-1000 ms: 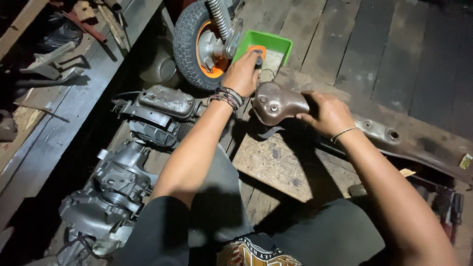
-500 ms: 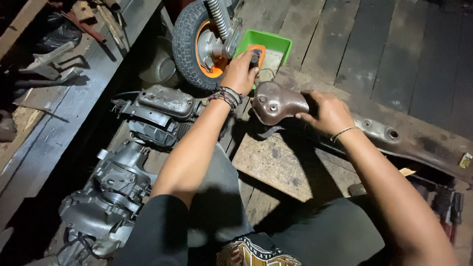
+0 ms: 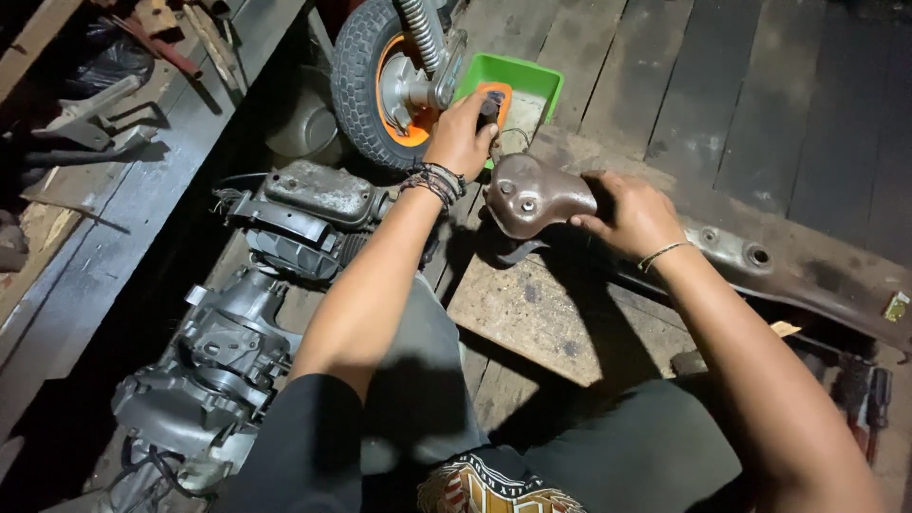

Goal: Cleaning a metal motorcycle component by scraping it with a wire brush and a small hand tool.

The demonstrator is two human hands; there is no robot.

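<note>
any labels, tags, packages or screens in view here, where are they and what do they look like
Small tag: on the far right end of the long rusty metal bar, squarish, yellowish-green; too small to make out more.
Printed design: on the person's black shirt at the bottom edge, partly cut off, orange, white and gold.
No packages or screens in view.

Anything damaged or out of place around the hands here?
The brown metal cover in the right hand looks rusty and stained. The engine assembly lies tilted on the floor beside the wheel. Nothing looks spilled. The left hand grips a tool over the green tray.
</note>
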